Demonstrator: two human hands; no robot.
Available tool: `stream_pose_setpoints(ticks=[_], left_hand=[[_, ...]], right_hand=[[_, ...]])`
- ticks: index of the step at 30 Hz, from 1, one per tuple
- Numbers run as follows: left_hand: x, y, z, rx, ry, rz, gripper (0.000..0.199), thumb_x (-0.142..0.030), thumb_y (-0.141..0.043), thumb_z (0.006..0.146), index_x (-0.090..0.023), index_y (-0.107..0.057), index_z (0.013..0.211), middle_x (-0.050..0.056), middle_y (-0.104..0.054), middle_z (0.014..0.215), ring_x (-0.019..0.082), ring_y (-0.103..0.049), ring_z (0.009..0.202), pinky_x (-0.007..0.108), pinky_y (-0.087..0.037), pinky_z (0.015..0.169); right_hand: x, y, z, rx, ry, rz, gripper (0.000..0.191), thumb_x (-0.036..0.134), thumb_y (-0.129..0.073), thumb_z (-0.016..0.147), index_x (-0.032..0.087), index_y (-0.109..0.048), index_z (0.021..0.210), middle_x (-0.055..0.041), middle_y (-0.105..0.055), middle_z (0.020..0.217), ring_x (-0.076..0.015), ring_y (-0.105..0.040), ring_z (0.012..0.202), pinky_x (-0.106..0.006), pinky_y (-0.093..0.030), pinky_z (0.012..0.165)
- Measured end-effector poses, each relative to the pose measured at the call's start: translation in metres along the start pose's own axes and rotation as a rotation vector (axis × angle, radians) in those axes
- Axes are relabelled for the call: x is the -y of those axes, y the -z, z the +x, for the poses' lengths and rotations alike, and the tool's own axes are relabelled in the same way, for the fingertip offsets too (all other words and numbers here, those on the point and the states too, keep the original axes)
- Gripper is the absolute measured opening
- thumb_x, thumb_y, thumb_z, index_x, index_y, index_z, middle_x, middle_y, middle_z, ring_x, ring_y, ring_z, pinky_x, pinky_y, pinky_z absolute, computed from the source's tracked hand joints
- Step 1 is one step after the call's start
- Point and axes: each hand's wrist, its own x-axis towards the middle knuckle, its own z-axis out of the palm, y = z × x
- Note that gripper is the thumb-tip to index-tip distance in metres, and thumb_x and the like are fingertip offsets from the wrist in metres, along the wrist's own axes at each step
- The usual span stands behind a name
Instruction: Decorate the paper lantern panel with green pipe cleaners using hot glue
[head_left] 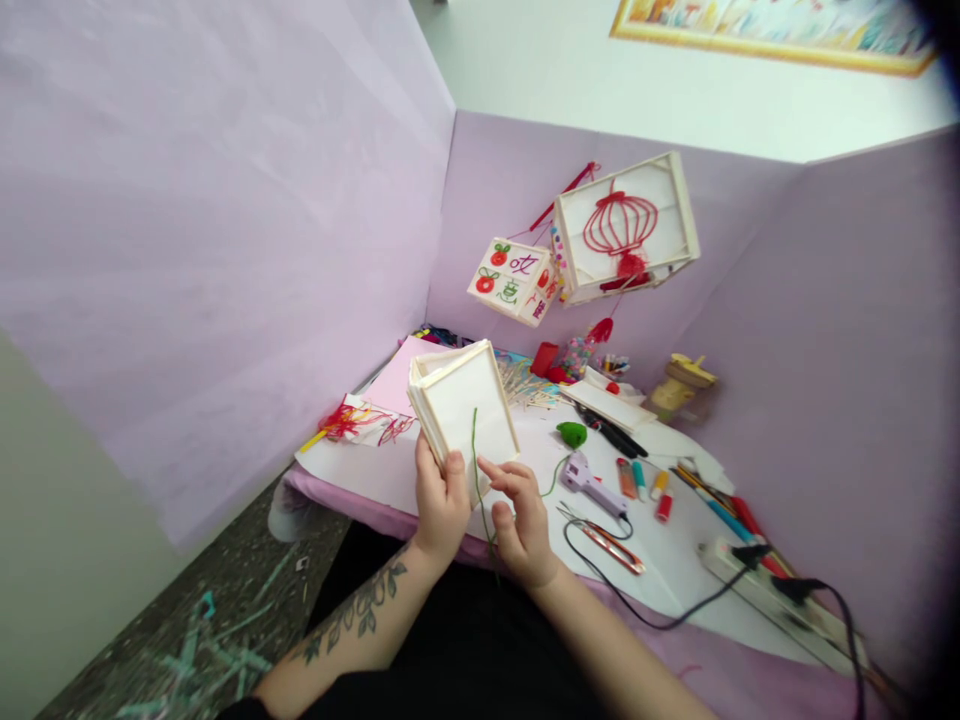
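Box (471, 400) gripped in L fingers (455, 468), R fingers (519, 484) parted nr green yarn (481, 494); best hold box steady, yarn w/o kinks.

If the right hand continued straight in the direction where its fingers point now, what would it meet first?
The right hand would probably meet the green yarn first, then the white-panelled frame behind it; depth makes any contact hard to judge.

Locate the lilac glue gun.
In the head view, the lilac glue gun lies right of centre on the table, right of the right hand, just nearer than the green yarn ball.
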Motion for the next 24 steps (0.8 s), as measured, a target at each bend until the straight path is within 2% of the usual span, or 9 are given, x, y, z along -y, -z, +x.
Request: stream_pose_setpoints(ticks=[12,18,24], left_hand=[[-0.0005,-0.0003,0.0002,0.002,-0.002,-0.005,0.047,-0.038,-0.042,0.096,-0.014,-0.034,0.136,0.018,-0.057,0.127,0.024,-0.059,0.115,0.038,-0.049,0.097],[-0.0005,0.0001,0.0006,-0.009,-0.003,0.018,0.046,-0.038,-0.042,0.096,-0.015,-0.035,0.136,0.018,-0.056,0.128,0.024,-0.058,0.117,0.038,-0.049,0.098],[0.0004,0.0002,0.0015,-0.008,-0.013,0.020,0.046,-0.037,-0.042,0.096,-0.014,-0.036,0.135,0.018,-0.056,0.127,0.023,-0.057,0.118,0.037,-0.048,0.099]], right_hand=[[-0.0011,-0.0043,0.0004,0.016,-0.007,-0.002,0.022,0.025,-0.043,0.092,0.021,-0.051,0.113,-0.0105,-0.064,0.121,-0.0253,-0.052,0.105,-0.049,-0.045,0.091],[0.0005,-0.0023,-0.0026,0.022,-0.007,-0.010,0.031,0.029,-0.042,0.094,0.022,-0.052,0.123,-0.0108,-0.066,0.113,-0.0264,-0.054,0.105,-0.050,-0.046,0.091],[0.0019,0.0047,-0.0059,-0.003,0.060,0.036,0.032,0.032,-0.038,0.096,0.022,-0.055,0.121,-0.0094,-0.069,0.102,-0.0255,-0.056,0.095,-0.046,-0.049,0.081]])
